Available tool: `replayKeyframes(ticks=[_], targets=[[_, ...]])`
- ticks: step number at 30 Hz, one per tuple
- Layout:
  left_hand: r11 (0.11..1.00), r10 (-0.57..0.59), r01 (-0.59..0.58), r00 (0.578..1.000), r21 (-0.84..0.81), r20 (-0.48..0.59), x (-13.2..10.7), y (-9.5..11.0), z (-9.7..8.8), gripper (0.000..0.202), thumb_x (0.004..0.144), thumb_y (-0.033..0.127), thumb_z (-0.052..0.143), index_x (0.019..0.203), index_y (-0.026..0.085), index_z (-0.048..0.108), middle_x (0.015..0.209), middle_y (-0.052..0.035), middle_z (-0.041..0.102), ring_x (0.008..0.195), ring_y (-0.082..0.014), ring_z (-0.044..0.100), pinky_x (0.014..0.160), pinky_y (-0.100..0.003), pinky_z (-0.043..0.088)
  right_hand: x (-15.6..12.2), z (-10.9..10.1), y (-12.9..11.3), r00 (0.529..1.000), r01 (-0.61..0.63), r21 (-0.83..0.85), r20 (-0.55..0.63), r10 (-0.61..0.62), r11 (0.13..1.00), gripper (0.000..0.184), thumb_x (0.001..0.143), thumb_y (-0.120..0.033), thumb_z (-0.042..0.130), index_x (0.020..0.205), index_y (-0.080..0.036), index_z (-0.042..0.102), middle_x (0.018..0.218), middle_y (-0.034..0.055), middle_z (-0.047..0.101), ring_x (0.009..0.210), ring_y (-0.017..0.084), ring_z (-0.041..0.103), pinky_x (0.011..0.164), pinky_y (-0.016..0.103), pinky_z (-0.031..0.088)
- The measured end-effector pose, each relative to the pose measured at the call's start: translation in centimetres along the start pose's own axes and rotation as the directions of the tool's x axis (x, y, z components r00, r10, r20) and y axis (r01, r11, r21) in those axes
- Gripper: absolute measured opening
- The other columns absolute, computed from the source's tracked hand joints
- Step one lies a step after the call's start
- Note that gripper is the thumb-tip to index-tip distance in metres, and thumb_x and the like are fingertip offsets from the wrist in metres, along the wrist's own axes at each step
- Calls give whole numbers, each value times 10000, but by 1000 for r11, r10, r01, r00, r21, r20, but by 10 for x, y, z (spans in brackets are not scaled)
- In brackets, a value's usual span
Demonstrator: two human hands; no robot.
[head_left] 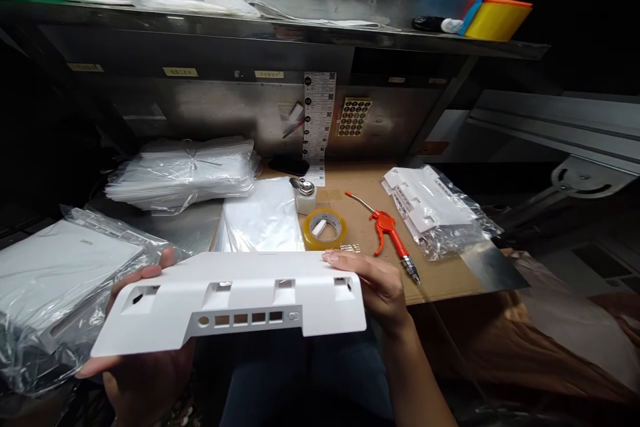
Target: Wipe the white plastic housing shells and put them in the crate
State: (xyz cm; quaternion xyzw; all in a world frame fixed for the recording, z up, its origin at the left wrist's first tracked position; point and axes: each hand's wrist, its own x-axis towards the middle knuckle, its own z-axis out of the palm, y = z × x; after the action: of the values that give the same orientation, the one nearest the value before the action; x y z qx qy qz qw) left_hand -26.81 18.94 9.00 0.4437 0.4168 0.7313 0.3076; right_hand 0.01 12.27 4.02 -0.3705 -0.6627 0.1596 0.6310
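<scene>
Held up between both hands is a white plastic router housing (240, 287), its port side facing me with a round hole, several rectangular port openings and a small switch-like detail. My left hand (145, 373) grips the left end, thumb along the lower edge and fingers over the far top edge. At the right end my right hand (377, 283) is closed on the housing, fingers over its top. Beyond it on the cardboard lie a roll of yellowish tape (341, 230), an orange air blow gun (393, 238) and a stack of clear plastic bags (263, 213).
Bagged white housings (433, 200) lie at the right; more bagged white parts (65, 267) are at the left. A tied bundle of bags (185, 170) and a dispenser bottle (306, 199) stand behind. A metal shelf (300, 28) spans above, holding a yellow container (497, 20).
</scene>
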Motion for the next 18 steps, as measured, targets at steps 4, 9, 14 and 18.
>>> replayKeyframes(ticks=[4, 9, 14, 18], targets=[[995, 86, -88, 996, 56, 38, -4, -5, -2, 802, 807, 940, 391, 1066, 220, 629, 1225, -42, 664, 1345, -351, 548, 1127, -447, 497, -4, -1, 6, 1000, -1, -34, 3, 1, 999, 481, 955, -55, 583, 1351, -316, 662, 1289, 41, 731, 1186, 233, 705, 1050, 401, 584], [995, 100, -101, 987, 5, 125, -7, -9, -15, 790, 849, 902, 380, 1150, 216, 633, 1328, -86, 665, 1402, -343, 499, 1127, -391, 498, -8, -6, 13, 1000, -2, -64, 2, 2, 998, 508, 939, -30, 581, 1359, -306, 653, 1309, 36, 722, 1194, 241, 702, 1069, 414, 579], [996, 15, 8, 967, -90, 253, -14, -4, -19, 730, 811, 835, 585, 1223, 235, 640, 1438, -91, 588, 1498, -353, 352, 1170, -373, 455, -13, -17, 15, 997, -11, -122, 70, 20, 993, 479, 964, -53, 547, 1377, -278, 638, 1342, 50, 703, 1227, 243, 684, 1081, 393, 569], [990, 24, 14, 962, -138, 270, -16, -5, -17, 714, 756, 805, 691, 1204, 249, 681, 1359, -83, 626, 1488, -381, 361, 1170, -422, 457, -19, -24, 18, 996, -46, -137, 72, 57, 989, 444, 976, -75, 538, 1368, -256, 644, 1357, 59, 694, 1238, 250, 677, 1083, 380, 567]])
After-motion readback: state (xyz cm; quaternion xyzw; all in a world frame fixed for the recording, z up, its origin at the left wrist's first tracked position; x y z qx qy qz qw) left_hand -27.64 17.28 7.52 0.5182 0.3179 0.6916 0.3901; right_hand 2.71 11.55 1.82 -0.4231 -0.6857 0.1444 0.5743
